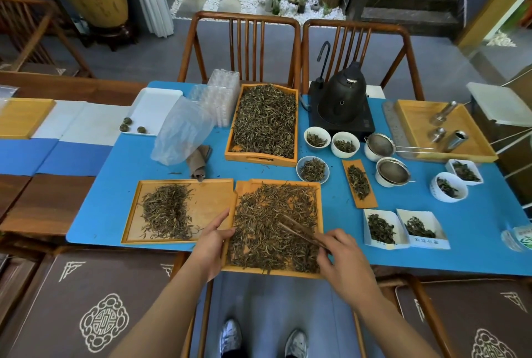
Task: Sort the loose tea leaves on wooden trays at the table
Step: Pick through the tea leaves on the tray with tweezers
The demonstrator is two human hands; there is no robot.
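Three wooden trays of loose tea lie on the blue mat. The near middle tray (320, 213) is covered with dark leaves (267, 219). My left hand (214, 238) grips its left edge, thumb on top. My right hand (344, 259) holds wooden tweezers (299, 229), whose tips lie in the leaves at the tray's middle. To the left, a second tray (213, 196) holds a smaller pile of leaves (167, 210). A full third tray (230, 138) stands farther back.
Behind the trays lie a clear plastic bag (181, 133), stacked plastic containers (221, 98) and a black kettle (342, 98) on its base. To the right are small white bowls (316, 137) of tea, strainers (393, 171), a narrow wooden scoop (358, 183) and white paper boxes (381, 228). Chairs stand beyond the table.
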